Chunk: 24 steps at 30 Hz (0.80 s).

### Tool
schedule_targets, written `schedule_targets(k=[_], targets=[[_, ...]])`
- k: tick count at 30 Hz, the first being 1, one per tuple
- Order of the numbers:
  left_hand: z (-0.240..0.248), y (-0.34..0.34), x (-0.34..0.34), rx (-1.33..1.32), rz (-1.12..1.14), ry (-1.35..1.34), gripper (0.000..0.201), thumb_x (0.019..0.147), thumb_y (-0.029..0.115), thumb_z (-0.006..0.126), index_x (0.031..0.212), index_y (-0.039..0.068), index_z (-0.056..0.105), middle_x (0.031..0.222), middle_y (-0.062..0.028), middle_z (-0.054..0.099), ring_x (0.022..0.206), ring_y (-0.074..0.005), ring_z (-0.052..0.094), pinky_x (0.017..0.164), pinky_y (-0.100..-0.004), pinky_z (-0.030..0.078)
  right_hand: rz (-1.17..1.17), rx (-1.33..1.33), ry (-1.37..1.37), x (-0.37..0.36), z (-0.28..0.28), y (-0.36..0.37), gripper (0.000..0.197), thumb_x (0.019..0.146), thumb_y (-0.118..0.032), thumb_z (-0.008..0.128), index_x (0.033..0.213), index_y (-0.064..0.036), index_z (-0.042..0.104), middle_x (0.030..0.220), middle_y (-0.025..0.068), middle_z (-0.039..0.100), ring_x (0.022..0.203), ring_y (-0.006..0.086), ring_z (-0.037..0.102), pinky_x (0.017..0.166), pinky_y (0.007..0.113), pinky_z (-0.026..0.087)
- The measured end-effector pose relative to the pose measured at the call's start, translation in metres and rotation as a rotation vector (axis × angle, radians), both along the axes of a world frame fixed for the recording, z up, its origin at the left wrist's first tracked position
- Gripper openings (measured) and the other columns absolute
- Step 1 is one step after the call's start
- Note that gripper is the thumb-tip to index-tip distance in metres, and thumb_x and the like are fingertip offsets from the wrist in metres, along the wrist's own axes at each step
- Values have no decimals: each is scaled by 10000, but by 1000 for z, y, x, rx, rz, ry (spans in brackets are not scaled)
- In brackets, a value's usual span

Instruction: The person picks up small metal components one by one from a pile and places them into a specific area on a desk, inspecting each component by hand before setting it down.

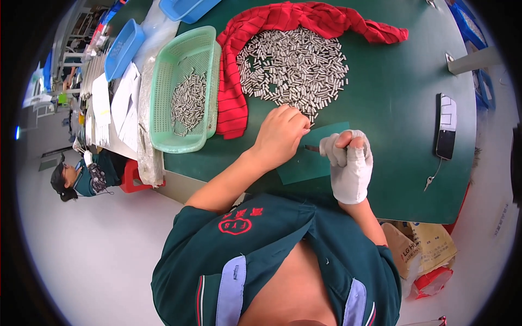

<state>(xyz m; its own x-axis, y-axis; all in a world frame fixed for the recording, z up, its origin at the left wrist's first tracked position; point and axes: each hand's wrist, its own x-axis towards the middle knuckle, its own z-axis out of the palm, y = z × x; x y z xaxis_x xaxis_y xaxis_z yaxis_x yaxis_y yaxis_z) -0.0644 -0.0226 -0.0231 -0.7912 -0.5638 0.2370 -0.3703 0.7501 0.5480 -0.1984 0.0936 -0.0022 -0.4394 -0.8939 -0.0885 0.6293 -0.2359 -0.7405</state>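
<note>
Many small silvery metal cylinders [296, 65] lie in a loose heap on the green tabletop. A rolled red striped cloth [232, 103] curves around the heap's far and left sides. At the near edge of the heap my bare left hand [278, 136] is closed in a pinch; what its fingertips hold is too small or hidden to make out. My right hand [349, 165] wears a white glove with bare fingertips. It is closed around a slim dark tool [312, 148], whose tip points toward my left hand. Beneath both hands lies a flat green sheet [293, 170].
A pale green basket [159, 117] holding more cylinders stands left of the cloth. Blue trays [124, 50] and papers [126, 103] lie beyond it. On the right are a phone [446, 127] with a key [428, 183] and a metal bracket [473, 61]. A co-worker [89, 174] is far left.
</note>
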Motion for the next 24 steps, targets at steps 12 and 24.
schedule_targets(k=[12,24], targets=[[1,0,30,758,-52,355,58,904,51,622,913,16,577,951,-62,556,845,-133,514,754,-252,426,40,65,53,5,-2,5,399,991,-406,528,870,-27,560,704,11,488,605,110,407,636,275,389],[0,29,30,53,89,47,109,784,20,662,843,27,571,789,-96,577,761,-296,547,695,-376,438,57,-97,-65,6,-1,-14,585,957,-606,429,832,-41,514,583,-36,323,583,103,339,612,275,343]])
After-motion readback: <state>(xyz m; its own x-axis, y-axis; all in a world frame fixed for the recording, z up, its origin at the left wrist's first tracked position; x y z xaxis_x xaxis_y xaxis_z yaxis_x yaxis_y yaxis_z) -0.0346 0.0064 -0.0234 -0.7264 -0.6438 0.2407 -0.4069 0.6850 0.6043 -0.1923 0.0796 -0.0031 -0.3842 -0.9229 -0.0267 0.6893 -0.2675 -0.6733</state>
